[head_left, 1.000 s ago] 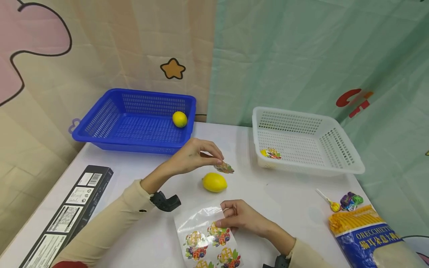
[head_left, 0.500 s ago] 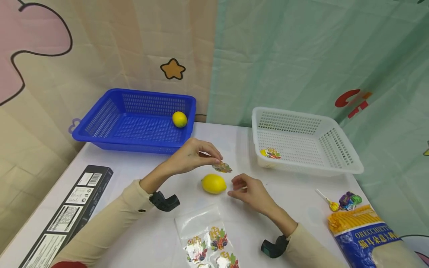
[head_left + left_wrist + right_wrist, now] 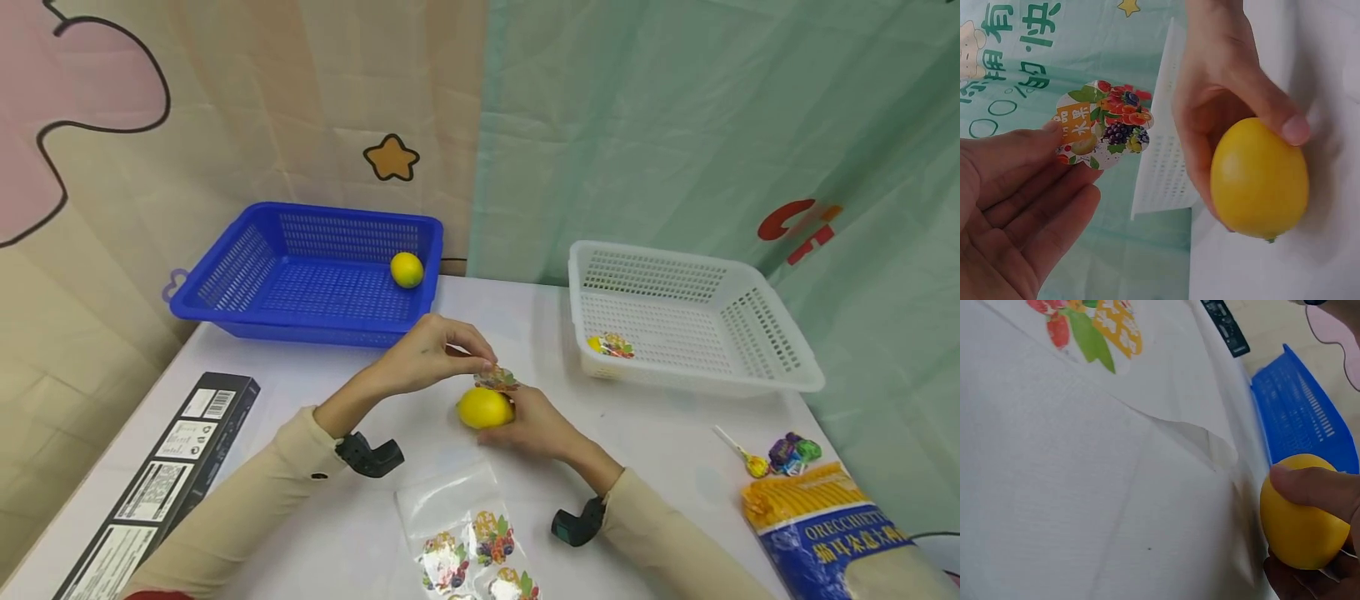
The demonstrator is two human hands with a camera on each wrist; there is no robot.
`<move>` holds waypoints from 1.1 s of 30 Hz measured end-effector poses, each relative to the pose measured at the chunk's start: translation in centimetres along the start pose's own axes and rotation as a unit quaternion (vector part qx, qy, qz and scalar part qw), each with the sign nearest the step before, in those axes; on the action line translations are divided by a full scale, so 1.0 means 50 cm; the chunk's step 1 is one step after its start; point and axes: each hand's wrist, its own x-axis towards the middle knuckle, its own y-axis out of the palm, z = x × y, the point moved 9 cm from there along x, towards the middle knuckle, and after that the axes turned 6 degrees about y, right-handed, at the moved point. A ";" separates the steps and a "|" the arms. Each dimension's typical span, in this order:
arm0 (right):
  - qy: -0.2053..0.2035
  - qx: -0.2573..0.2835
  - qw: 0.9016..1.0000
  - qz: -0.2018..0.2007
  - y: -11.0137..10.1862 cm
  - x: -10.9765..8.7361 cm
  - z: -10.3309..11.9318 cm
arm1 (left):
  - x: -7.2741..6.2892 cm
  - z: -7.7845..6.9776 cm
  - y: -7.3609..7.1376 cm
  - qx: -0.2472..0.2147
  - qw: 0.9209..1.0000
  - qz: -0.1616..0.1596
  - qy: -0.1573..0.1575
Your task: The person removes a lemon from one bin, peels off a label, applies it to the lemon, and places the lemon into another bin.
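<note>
Between thumb and fingertip my left hand (image 3: 431, 354) pinches a fruit-print sticker (image 3: 1107, 125), its printed face showing in the left wrist view. Just below it, my right hand (image 3: 536, 425) grips a yellow lemon (image 3: 483, 408) from the right side, thumb on the near side. The right wrist view also has the lemon (image 3: 1304, 519) in that hand's grasp. Sticker and lemon appear close together, but the left wrist view has them apart. On the table nearer the body lies the sticker sheet (image 3: 442, 492), with several fruit stickers on it.
A blue basket (image 3: 322, 329) holding one lemon stands at the back left. The white basket (image 3: 697, 379) at the right contains a stickered yellow fruit. A long black box (image 3: 172, 458) lies left; a lollipop (image 3: 753, 464), wrapped candies (image 3: 795, 454) and pasta bag (image 3: 817, 525) lie right.
My right hand has let go of the sticker sheet, moved up and taken hold of the lemon. The left hand stays nearly in place with the sticker.
</note>
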 end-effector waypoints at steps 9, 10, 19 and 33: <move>-0.024 0.124 0.992 -0.014 -0.064 0.002 0.018 | 0.001 0.004 0.008 0.001 1.000 0.008 -0.004; -0.028 0.128 0.991 -0.012 -0.067 0.001 0.022 | 0.002 0.003 0.009 0.002 1.000 0.007 -0.002; -0.025 0.109 0.994 0.015 -0.062 -0.009 0.036 | 0.006 0.001 0.015 0.055 0.998 0.002 0.017; -0.025 0.119 0.992 0.025 -0.046 -0.021 0.034 | 0.005 0.009 0.030 0.072 0.997 0.009 -0.001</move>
